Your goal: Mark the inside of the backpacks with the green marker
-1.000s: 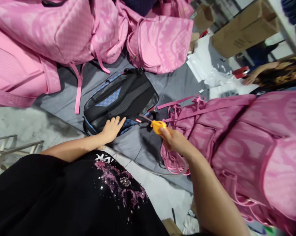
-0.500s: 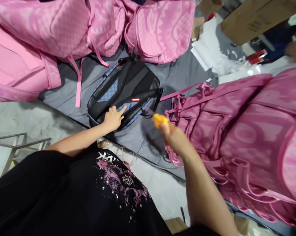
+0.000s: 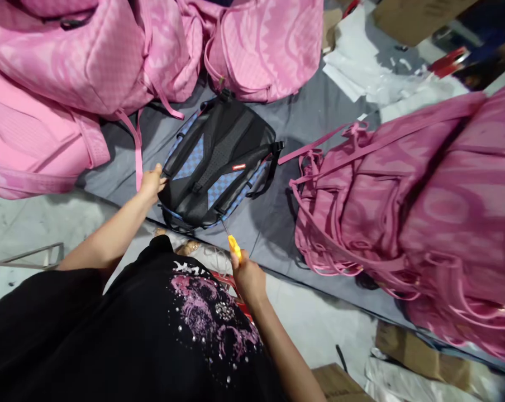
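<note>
A small black and blue checkered backpack (image 3: 231,134) lies with its padded back and straps facing up and a red label on one strap. My left hand (image 3: 151,184) is at its left edge, the fingers closed against the side near the strap. My right hand (image 3: 250,276) is closed round a yellow-handled tool (image 3: 234,247) with a thin metal tip. That tip reaches the backpack's lower edge, close to the end of the right strap. The tool's exact kind is hard to make out.
Pink backpacks (image 3: 269,50) crowd the far side of the grey-covered table (image 3: 263,223). More pink bags (image 3: 453,195) are heaped on the right. White sheets (image 3: 357,61) and a cardboard box (image 3: 415,19) lie at the far right. Another cardboard box (image 3: 340,385) is below on the floor.
My left hand has moved from the backpack's front panel to its left edge. My right hand has brought the yellow-handled tool left and down, to the backpack's lower edge.
</note>
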Demonstrator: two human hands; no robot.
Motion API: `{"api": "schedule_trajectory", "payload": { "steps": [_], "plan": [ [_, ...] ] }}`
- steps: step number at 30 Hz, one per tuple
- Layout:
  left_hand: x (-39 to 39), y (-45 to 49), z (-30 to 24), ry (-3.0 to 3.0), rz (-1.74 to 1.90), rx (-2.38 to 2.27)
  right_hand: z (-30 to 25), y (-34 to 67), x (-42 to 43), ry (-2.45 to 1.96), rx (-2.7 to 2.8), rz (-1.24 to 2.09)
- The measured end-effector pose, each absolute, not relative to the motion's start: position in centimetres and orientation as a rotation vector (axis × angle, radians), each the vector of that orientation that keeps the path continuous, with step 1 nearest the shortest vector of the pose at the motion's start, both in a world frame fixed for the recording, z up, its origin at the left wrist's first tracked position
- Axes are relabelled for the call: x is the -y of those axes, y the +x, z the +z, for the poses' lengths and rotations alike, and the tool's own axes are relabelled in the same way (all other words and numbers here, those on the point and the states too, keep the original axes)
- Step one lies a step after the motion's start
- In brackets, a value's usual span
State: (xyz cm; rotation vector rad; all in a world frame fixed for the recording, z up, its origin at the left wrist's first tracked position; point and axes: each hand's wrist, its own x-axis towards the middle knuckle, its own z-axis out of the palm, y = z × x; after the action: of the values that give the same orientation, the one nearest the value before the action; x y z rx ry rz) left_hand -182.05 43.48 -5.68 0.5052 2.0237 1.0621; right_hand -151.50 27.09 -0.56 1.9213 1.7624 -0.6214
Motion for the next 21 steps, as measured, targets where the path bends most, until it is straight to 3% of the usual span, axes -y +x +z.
{"api": "schedule_trajectory", "payload": {
  "steps": [8,21],
  "plan": [
    [-43.3,-182.5,-6.9,0.131,1.117,-1.678,-6.2,-157.6,-26.7,2.144,-1.628,-0.526],
    [-47.5,-183.7,-9.7,0.068,0.731,-0.895,-9.1,-158.9,-29.4,2.288,-1.553,-0.557]
  ]
}}
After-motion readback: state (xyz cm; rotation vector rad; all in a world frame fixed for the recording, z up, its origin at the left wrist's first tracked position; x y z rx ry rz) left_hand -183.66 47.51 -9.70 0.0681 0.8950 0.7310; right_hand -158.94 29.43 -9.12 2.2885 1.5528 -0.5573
